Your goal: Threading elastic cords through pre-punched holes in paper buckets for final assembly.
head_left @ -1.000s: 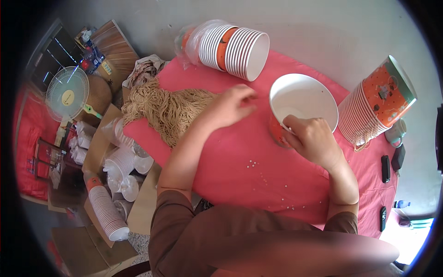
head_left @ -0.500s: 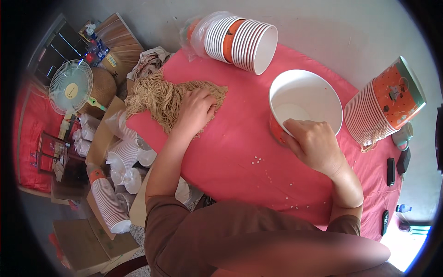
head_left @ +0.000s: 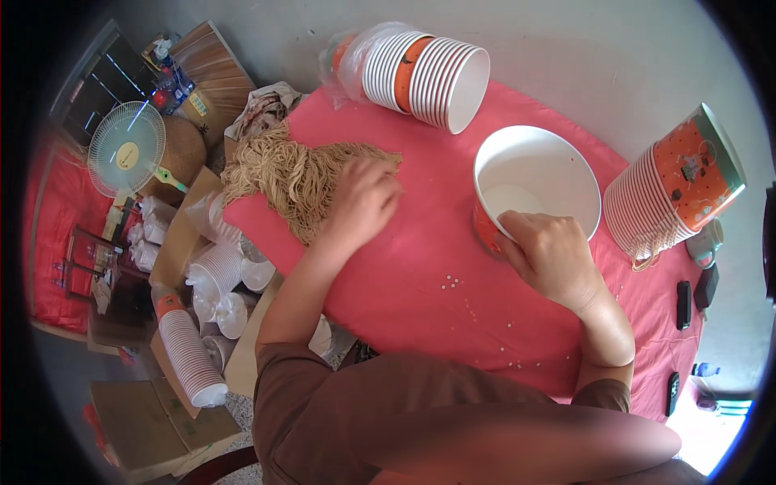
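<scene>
My right hand [head_left: 550, 257] grips the near rim of a large paper bucket [head_left: 558, 166], thumb outside and fingers curled over the edge. The bucket is white inside and orange-red outside, and tilts toward me. My left hand [head_left: 364, 206] is beside the right edge of a bundle of tan cords [head_left: 279, 174]. Its fingers look bent but are blurred, and whether a cord is between them cannot be seen. To the right stands a stack of orange and green paper buckets [head_left: 679, 174] with cord loops hanging at its lower side.
A row of nested white-rimmed buckets [head_left: 428, 77], partly in clear plastic, lies at the back of the pink-covered table [head_left: 404, 299]. Small white dots [head_left: 450, 282] are scattered near me. A carton of wrapped cups [head_left: 214, 275] and a fan [head_left: 125, 153] are at the left.
My left hand has lifted off the cord bundle and shifted slightly right and toward me. My right hand keeps its hold on the bucket's rim.
</scene>
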`<act>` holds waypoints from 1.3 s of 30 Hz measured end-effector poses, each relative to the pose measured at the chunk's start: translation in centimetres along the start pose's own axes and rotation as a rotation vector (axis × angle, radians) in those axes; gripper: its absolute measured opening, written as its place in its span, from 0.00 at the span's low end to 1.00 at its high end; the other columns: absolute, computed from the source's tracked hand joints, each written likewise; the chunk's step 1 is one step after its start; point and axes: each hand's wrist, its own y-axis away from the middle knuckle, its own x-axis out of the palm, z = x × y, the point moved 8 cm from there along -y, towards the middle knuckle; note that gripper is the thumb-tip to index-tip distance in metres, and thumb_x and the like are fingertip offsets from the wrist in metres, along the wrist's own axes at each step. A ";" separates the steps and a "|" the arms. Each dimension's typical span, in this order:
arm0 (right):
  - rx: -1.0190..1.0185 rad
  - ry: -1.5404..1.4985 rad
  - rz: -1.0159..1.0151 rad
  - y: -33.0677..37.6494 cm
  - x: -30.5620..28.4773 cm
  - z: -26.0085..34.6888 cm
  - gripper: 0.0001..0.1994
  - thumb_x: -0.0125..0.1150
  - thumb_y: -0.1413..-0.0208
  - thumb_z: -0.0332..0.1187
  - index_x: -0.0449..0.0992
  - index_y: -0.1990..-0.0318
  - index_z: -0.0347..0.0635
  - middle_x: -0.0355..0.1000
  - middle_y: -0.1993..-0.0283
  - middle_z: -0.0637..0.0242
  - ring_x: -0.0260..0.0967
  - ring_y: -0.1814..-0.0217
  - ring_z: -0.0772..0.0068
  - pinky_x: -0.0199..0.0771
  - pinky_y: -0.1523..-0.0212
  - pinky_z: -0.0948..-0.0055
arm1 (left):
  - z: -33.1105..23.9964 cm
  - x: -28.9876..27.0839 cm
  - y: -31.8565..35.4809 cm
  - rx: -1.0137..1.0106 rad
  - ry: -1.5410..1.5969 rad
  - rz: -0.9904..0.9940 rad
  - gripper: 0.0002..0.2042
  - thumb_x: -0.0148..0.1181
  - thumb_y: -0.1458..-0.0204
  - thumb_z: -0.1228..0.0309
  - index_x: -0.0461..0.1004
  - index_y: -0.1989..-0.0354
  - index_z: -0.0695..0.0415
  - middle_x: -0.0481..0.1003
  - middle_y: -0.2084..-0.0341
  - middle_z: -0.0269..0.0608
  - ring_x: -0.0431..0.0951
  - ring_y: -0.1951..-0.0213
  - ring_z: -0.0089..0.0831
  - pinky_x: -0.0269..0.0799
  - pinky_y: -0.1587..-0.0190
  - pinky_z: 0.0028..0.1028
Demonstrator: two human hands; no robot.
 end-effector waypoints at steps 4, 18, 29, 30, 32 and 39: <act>-0.063 0.057 -0.094 -0.2 -0.5 0.3 0.10 0.59 0.40 0.37 0.69 0.69 0.43 0.72 0.78 0.61 0.75 0.74 0.57 0.73 0.74 0.61 | -7.1 0.3 -0.7 0.028 0.480 0.043 0.05 0.66 0.57 0.76 0.76 0.72 0.57 0.75 0.68 0.40 0.78 0.64 0.41 0.73 0.61 0.39; -0.005 -0.044 -0.207 0.1 -3.5 -0.5 0.13 0.66 0.46 0.34 0.73 0.56 0.39 0.75 0.69 0.58 0.76 0.68 0.55 0.74 0.70 0.59 | -8.6 4.4 -0.6 -0.557 1.516 0.090 0.02 0.60 0.41 0.78 0.76 0.61 0.62 0.75 0.69 0.29 0.71 0.69 0.11 0.66 0.69 0.16; -0.303 -0.069 -0.323 0.4 -3.9 1.9 0.10 0.68 0.56 0.26 0.79 0.63 0.40 0.73 0.61 0.65 0.72 0.56 0.60 0.74 0.52 0.59 | -8.7 4.7 -0.8 -0.552 1.514 0.099 0.04 0.60 0.40 0.75 0.77 0.58 0.59 0.70 0.78 0.26 0.62 0.79 0.11 0.55 0.79 0.16; -0.303 -0.068 -0.323 0.4 -3.6 1.9 0.10 0.68 0.56 0.26 0.79 0.63 0.40 0.73 0.61 0.65 0.72 0.56 0.60 0.74 0.52 0.59 | -8.9 4.7 -0.8 -0.548 1.541 0.119 0.04 0.59 0.39 0.75 0.77 0.59 0.59 0.70 0.78 0.26 0.62 0.79 0.11 0.55 0.79 0.17; -0.339 -0.073 -0.334 0.5 -3.2 2.3 0.11 0.68 0.58 0.26 0.80 0.63 0.41 0.73 0.62 0.65 0.72 0.55 0.60 0.72 0.47 0.57 | -9.1 4.9 -0.6 -0.543 1.569 0.139 0.04 0.59 0.39 0.75 0.77 0.59 0.59 0.70 0.79 0.26 0.62 0.79 0.12 0.55 0.79 0.17; -0.355 -0.119 -0.267 0.3 -2.8 2.1 0.11 0.66 0.57 0.26 0.79 0.63 0.41 0.73 0.64 0.66 0.72 0.56 0.61 0.71 0.42 0.55 | -9.3 5.7 -0.2 -0.599 1.727 0.219 0.04 0.60 0.40 0.75 0.77 0.59 0.60 0.71 0.76 0.26 0.63 0.77 0.11 0.56 0.78 0.16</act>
